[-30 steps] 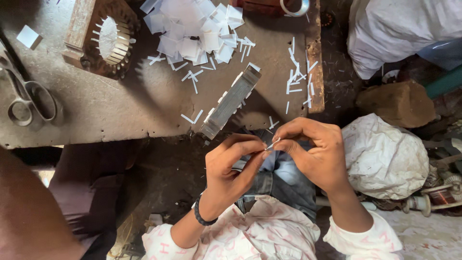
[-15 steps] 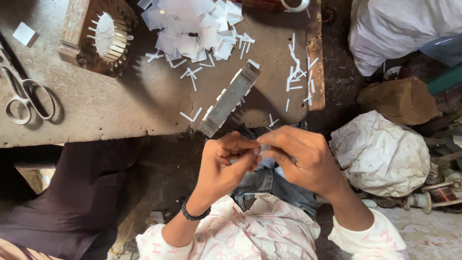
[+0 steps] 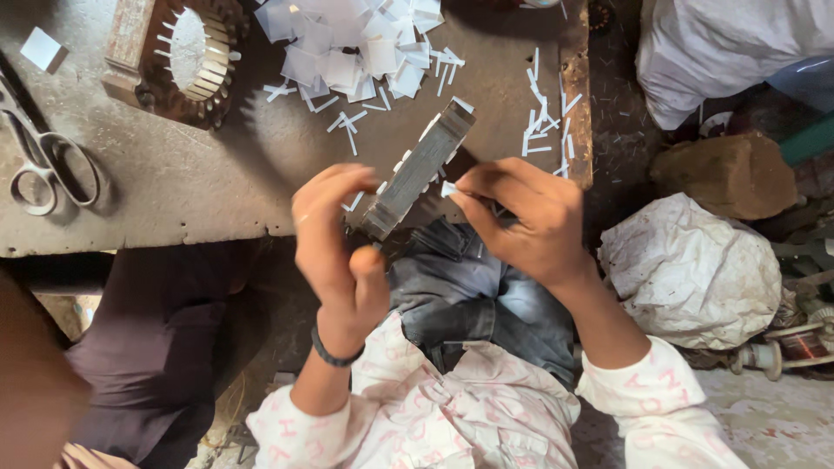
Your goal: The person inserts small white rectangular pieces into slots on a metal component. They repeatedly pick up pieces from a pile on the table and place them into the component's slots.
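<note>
My left hand (image 3: pixel 334 234) grips the lower end of a grey slotted metal core (image 3: pixel 419 169), seen edge-on and tilted over the table's front edge. White slips stick out of its slots. My right hand (image 3: pixel 526 217) sits just right of the core and pinches a small white paper slip (image 3: pixel 448 188) against its side. Both hands hover above my lap, in front of the metal table (image 3: pixel 174 191).
On the table lie a second round slotted core (image 3: pixel 178 56), scissors (image 3: pixel 39 156), a pile of white paper pieces (image 3: pixel 356 39) and loose strips (image 3: pixel 543 122). A white sack (image 3: pixel 691 269) and a brown block (image 3: pixel 730 174) sit right. Another person's dark clothing (image 3: pixel 148 347) is at left.
Earlier both hands worked a paper slip together over my lap while the core leaned on the table edge. Now my left hand has taken the core and my right brings the slip to it.
</note>
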